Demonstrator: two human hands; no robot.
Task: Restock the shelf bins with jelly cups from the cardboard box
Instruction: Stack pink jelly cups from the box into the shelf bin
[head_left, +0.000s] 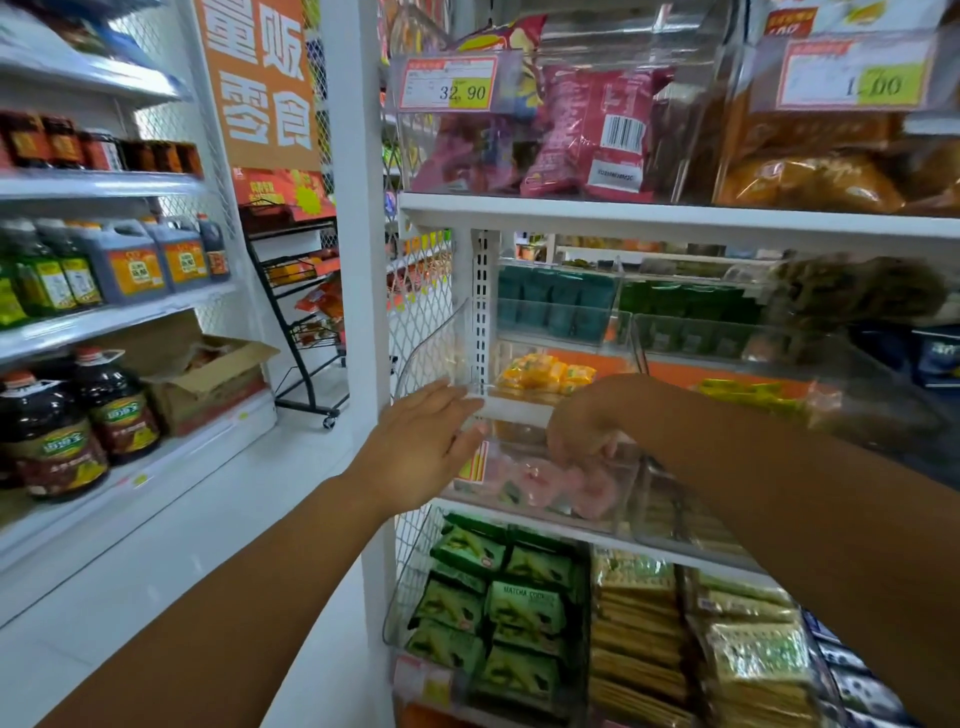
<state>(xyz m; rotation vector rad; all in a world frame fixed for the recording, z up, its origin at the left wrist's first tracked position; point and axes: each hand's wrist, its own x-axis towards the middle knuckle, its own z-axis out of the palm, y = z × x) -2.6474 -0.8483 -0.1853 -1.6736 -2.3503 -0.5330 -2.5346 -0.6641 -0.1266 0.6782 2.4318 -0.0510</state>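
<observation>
L hand (421, 447) flat, fingers straight, against clear bin (621, 499) front. R hand (587, 426) curls down into it; can't tell if holding anything. Pink jelly cups (545, 486) lie inside: prob light, slick, soft-lidded, so take by rigid sides.

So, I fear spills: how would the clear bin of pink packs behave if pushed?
The clear bin probably slides easily, smooth plastic on a painted shelf. Its walls look rigid. The pink packs lie loose, so may shift.

We're in a grocery shop: white shelves (675, 221) w/ packaged snacks (592, 135) in clear bins (556, 332), price tags (449, 85) (32.90), oil jugs (52, 431) & sauce bottles (135, 260) across the aisle, big orange sign (260, 78).
</observation>
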